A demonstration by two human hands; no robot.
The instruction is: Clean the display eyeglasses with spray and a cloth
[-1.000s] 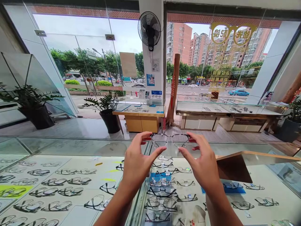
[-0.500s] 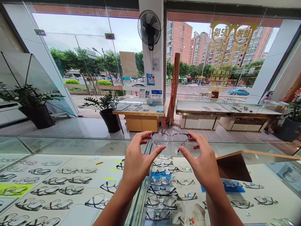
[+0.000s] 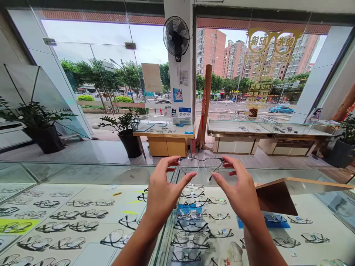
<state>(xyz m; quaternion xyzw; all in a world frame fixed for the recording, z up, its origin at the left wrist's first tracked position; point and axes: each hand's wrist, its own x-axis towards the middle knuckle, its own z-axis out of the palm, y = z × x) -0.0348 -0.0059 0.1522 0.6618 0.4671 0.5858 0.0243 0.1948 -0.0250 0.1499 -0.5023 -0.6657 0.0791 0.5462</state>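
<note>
Between my two hands, a pair of eyeglasses (image 3: 202, 159) with a dark upper rim and clear lenses is held up above the glass display counter (image 3: 133, 173). My left hand (image 3: 165, 181) grips its left end, fingers at the top corner and thumb beneath. At the other end, my right hand (image 3: 235, 184) pinches the right corner the same way. Below them, rows of eyeglasses (image 3: 191, 224) lie inside the counter, some on a blue card. More rows of frames (image 3: 55, 225) fill the case on the left.
A brown wooden-edged panel (image 3: 277, 195), perhaps a tilted mirror or tray, stands on the counter at right. Across the floor are further display cases (image 3: 166, 129), potted plants (image 3: 130, 136) and a tree-trunk post (image 3: 205, 111). A wall fan (image 3: 176, 37) hangs on the pillar.
The view has tilted up slightly, so the background sits a little lower. Both hands keep hold of the eyeglasses in nearly the same place, and the glasses appear slightly tilted.
</note>
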